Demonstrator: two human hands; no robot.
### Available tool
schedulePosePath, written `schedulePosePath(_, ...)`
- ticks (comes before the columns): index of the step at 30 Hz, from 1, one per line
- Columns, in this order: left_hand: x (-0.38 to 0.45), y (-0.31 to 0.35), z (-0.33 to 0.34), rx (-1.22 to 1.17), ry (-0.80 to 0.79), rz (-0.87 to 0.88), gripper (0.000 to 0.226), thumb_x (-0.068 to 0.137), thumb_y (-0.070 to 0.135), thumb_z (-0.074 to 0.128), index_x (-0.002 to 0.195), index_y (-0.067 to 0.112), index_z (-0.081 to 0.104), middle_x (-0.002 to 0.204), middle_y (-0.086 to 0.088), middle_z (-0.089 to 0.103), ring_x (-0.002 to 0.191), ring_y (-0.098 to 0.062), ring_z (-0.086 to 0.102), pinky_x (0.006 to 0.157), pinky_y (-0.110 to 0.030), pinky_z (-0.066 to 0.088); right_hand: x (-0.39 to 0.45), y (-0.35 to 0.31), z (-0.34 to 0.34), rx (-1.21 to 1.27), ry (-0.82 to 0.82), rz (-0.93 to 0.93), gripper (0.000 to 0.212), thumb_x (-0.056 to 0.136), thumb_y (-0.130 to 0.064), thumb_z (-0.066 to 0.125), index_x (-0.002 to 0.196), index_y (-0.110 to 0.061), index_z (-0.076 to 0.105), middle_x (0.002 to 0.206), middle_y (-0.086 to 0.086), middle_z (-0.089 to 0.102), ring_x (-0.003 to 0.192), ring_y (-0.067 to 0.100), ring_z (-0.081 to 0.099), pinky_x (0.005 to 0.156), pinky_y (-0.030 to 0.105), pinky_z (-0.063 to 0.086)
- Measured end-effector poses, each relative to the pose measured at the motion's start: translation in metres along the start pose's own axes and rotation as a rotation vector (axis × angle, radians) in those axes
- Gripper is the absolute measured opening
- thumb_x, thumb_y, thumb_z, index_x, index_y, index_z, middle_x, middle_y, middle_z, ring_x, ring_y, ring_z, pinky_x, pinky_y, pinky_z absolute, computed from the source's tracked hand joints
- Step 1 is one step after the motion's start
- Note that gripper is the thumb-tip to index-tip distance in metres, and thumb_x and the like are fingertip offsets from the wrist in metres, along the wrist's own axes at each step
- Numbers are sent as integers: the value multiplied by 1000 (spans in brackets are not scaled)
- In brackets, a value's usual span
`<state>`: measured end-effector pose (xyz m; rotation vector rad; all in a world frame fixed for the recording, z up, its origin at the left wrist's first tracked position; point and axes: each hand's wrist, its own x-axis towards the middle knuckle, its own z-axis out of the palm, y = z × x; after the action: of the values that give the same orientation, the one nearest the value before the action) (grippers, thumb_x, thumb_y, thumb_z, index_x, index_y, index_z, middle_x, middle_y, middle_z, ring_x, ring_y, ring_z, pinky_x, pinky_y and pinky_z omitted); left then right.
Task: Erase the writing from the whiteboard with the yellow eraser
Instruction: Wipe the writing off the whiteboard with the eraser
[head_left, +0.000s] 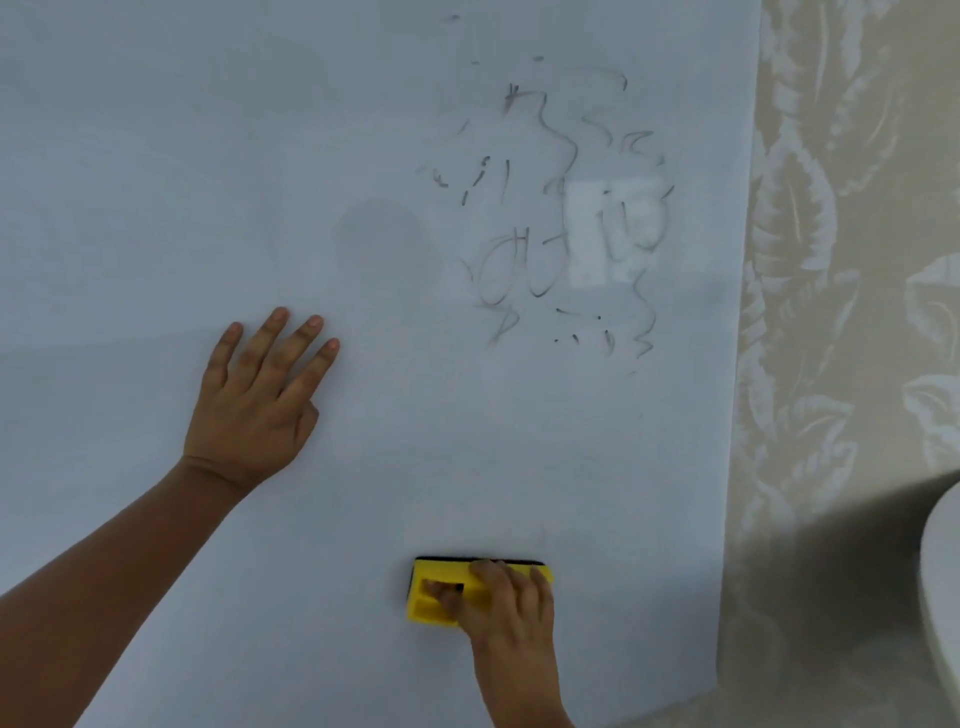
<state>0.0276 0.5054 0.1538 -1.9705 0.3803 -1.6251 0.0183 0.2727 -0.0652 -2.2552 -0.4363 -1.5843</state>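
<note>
My right hand (506, 605) covers much of the yellow eraser (434, 592), so I see only its left part, a strip of its top edge and a dark felt line along that edge. My fingers are curled over the top and my thumb is tucked into the recessed grip, clamping the eraser against the whiteboard (156, 156) low down, well below the writing (566, 218). My right wrist runs out of the bottom of the view.

The writing is hard to read: thin, smeared grey strokes, partly rubbed away, with faint loops and scattered dashes I cannot make into words. A pale rectangular glare lies over its right part and washes out the lines there. A dim shadow-like patch sits on the board to the left of the writing.

My left hand (260, 400) lies flat on the board, fingers spread and pointing up and to the right, holding nothing, well apart from the eraser and to the left of the writing.

The board fills most of the view, pale bluish-white. Along its right edge is wallpaper (841, 260) in beige with a pale leaf pattern. At the far right a curved white object (943, 582) is cut off by the frame; I cannot tell what it is.
</note>
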Motion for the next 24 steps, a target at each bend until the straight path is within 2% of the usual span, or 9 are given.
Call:
schedulePosePath(3,1,1,-1,-2,5,-7,46,89,12,33,132,8,48,137,-18,50,131,-36,36,106,-56,27,34,29,-11,42,17,124,49,74,-1,59,107,-37,68,108,12,63,95,32,50,92,50,38)
schedulePosePath(5,1,0,-2,-1,6,-8,46,89,12,33,132,8,48,136,-18,50,131,-36,36,105,-56,27,69,35,-19,161,35,310,65,63,9,76,114,-30,65,111,16,61,94,38,54,87,52,44)
schedulePosePath(8,0,1,-1,-10,7,-17,46,89,13,32,132,8,48,136,-18,50,130,-35,36,105,-55,27,97,12,-17,295,73,471,77,58,8,81,121,-30,59,119,14,55,100,36,49,82,53,49)
schedulePosePath(12,1,-1,0,-16,21,-18,46,90,14,30,132,9,47,135,-17,51,130,-34,36,105,-54,27,55,-14,2,307,1,165,70,55,-5,84,113,-33,56,120,1,46,99,24,45,91,51,42)
schedulePosePath(14,-1,-1,1,-8,24,-15,46,90,14,30,133,9,47,136,-17,50,131,-34,35,106,-54,26,42,12,6,291,6,107,61,60,-23,83,115,-32,59,112,6,53,87,27,55,81,43,47)
schedulePosePath(16,-1,0,2,-12,23,-22,47,90,14,30,133,9,46,137,-17,50,132,-34,35,106,-54,26,46,49,2,256,8,241,70,53,-30,88,117,-26,62,92,15,58,65,33,57,60,37,52)
schedulePosePath(17,-1,0,2,-14,23,-24,47,90,14,30,133,9,46,137,-16,50,132,-34,34,106,-54,26,55,66,-1,229,21,364,74,52,-30,90,120,-23,61,87,17,57,63,35,56,57,38,50)
schedulePosePath(21,1,0,-1,-10,13,-20,47,89,14,30,132,9,48,136,-17,50,131,-34,35,106,-53,26,133,111,-15,186,210,809,66,75,-42,71,133,-23,44,107,22,48,90,42,52,77,51,49)
schedulePosePath(24,0,1,-1,-13,12,-23,47,88,14,32,132,9,47,136,-17,50,130,-34,35,105,-54,26,191,101,-24,251,309,811,63,79,-46,65,133,-22,43,111,21,45,96,40,49,81,50,47)
